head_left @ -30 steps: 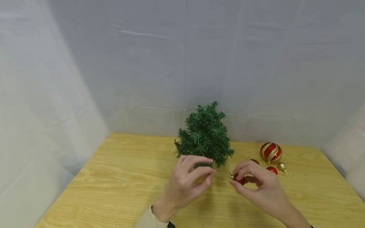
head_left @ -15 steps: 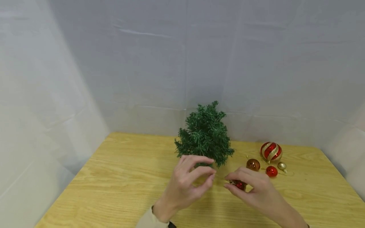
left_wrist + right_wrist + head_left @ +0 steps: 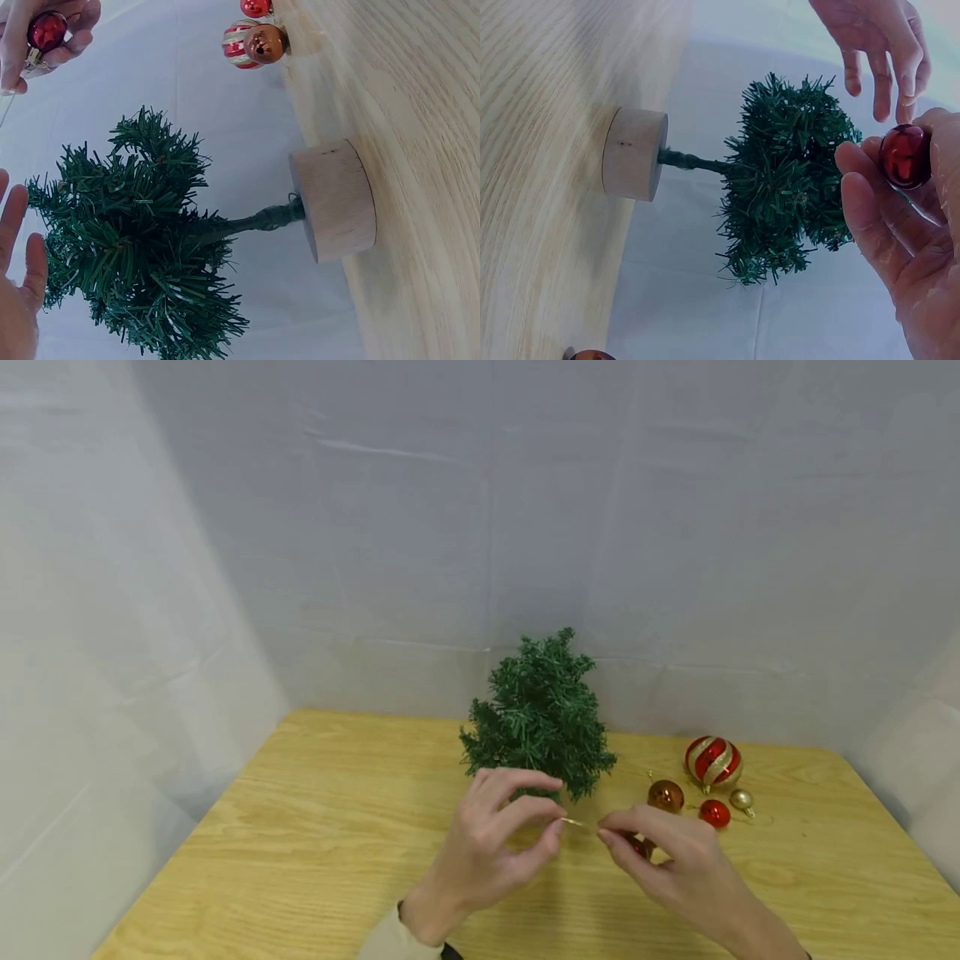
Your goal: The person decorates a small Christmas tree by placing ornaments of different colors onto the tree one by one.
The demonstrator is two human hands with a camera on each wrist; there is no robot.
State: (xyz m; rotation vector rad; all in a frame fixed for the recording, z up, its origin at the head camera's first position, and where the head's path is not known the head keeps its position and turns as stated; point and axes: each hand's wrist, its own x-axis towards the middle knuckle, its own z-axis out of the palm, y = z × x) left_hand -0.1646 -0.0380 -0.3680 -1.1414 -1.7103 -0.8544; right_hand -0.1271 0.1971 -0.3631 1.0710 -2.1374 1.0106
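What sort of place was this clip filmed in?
Probably a staged recording booth: pale sheeting hangs behind and beside a wood-grain table, with a small artificial tree and some baubles on it.

Held bauble (image 3: 905, 156): glossy dark red, gold cap (image 3: 33, 57), gold thread (image 3: 574, 822). Tree (image 3: 538, 710): solid green, base (image 3: 335, 202) pale wood. Worktop (image 3: 330, 814): yellow-tan, streaky grain. Toward its far right corner: big bauble (image 3: 713, 761) striped red and glittery gold, swirled; brown bauble (image 3: 666, 796), amber sheen; bright red bauble (image 3: 715, 812), plain; small bauble (image 3: 741, 798), plain gold. Sleeve (image 3: 397, 937) at near edge: beige. Backdrop (image 3: 420, 543): grey-white.
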